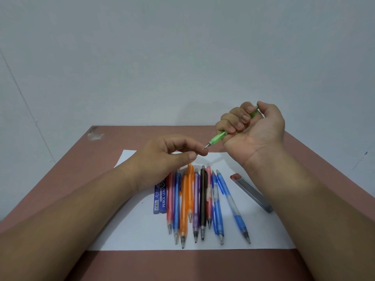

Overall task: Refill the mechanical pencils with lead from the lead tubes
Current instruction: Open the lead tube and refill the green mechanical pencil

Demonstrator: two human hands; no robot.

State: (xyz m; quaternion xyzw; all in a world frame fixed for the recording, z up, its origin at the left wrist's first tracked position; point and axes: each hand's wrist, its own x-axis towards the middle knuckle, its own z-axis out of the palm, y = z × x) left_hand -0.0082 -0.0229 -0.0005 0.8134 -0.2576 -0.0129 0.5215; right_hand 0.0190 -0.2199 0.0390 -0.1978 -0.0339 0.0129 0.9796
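My right hand (251,124) grips a green mechanical pencil (218,137) in its fist above the table, tip pointing down and left. My left hand (168,157) hovers beside it, index fingertip right at the metal tip and thumb curled underneath; any lead between them is too thin to see. Several mechanical pencils (200,201) in pink, blue, orange, purple and black lie in a row on a white sheet of paper (142,230). A grey lead tube with a red cap (250,192) lies to their right. A blue lead box marked "PENCIL LEAD" (160,199) lies to their left, partly under my left wrist.
The brown table (121,266) meets a pale wall at its far edge. A scuffed patch (95,134) marks the far left corner.
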